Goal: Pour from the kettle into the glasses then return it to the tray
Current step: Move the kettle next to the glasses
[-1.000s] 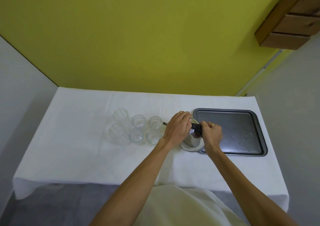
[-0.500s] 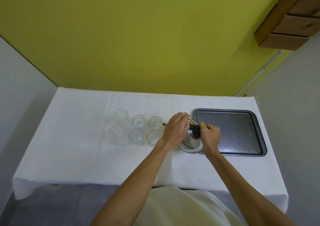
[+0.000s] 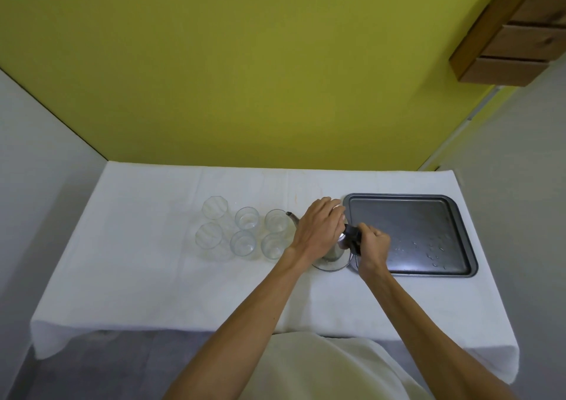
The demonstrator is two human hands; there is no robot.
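Kettle just left of the tray, tilted, spout at the nearest glass in the cluster of six glasses. Right hand fisted tight round the black handle; left hand flat over the lid, clasping nothing visible. Likely risks: spilling onto the white cloth through too quick a tilt, knocking crowded glasses with the spout, losing the lid if pressure eases.
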